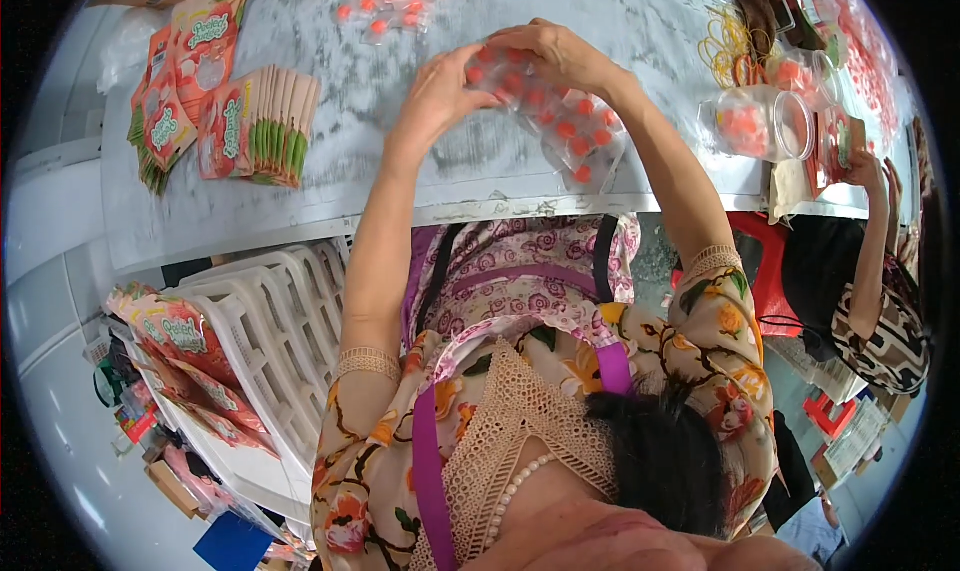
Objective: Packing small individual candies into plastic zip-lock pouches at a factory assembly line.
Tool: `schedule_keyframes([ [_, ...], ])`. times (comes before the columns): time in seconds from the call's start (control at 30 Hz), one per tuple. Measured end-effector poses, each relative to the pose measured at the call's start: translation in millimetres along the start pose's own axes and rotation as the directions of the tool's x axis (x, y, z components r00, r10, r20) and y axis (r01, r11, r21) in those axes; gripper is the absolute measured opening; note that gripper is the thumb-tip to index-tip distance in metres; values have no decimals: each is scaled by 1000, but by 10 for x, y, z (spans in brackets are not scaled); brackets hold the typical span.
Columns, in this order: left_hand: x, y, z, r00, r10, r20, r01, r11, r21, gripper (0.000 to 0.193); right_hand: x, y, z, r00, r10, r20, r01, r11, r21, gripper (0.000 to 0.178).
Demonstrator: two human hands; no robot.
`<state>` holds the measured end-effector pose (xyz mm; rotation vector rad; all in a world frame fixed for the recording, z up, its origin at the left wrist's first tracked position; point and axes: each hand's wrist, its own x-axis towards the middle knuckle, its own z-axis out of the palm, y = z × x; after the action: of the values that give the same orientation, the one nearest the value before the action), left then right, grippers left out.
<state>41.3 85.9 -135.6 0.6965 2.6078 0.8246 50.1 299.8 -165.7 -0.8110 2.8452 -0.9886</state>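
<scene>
A loose pile of red-orange candies in clear wrappers [566, 129] lies on the worktable just in front of me. My left hand [438, 93] cups the pile's left end, its thumb spread away from its fingers and touching the wrappers. From the far side, my right hand [556, 55] reaches over with bent fingers closed on candies at the pile's upper edge. What lies under its palm is hidden. The pile trails off to the right, below my right wrist. A second heap of the same candies [392, 3] sits farther back.
Stacks of red printed pouches [228, 121] lie on the left of the worktable [340, 186]. A clear jar of candies [752, 123] and yellow rubber bands [730, 43] are at the right. White plastic crates [270, 321] stand below left. Another person's hand [868, 171] holds a pouch at far right.
</scene>
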Motion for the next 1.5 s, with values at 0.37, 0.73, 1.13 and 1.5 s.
schedule_keyframes([
  [0.37, -743, -1116, -990, 686, 260, -680, 102, 891, 443, 55, -321, -222, -226, 995, -32, -99, 31, 999, -15, 45],
  [0.73, -1155, -1827, -1359, 755, -154, -637, 351, 916, 194, 26, 21, -1023, 4, 991, -113, -77, 127, 971, 202, 31],
  [1.13, -1340, -939, -1314, 646, -414, -641, 339, 908, -245, 16, 811, -1910, 687, 851, -358, -385, 433, 893, 124, 36],
  [1.5, -1287, -990, -1044, 733, -281, -619, 167, 957, -237, 15, 1082, -1832, 972, 815, -379, -437, 236, 908, -347, 33],
])
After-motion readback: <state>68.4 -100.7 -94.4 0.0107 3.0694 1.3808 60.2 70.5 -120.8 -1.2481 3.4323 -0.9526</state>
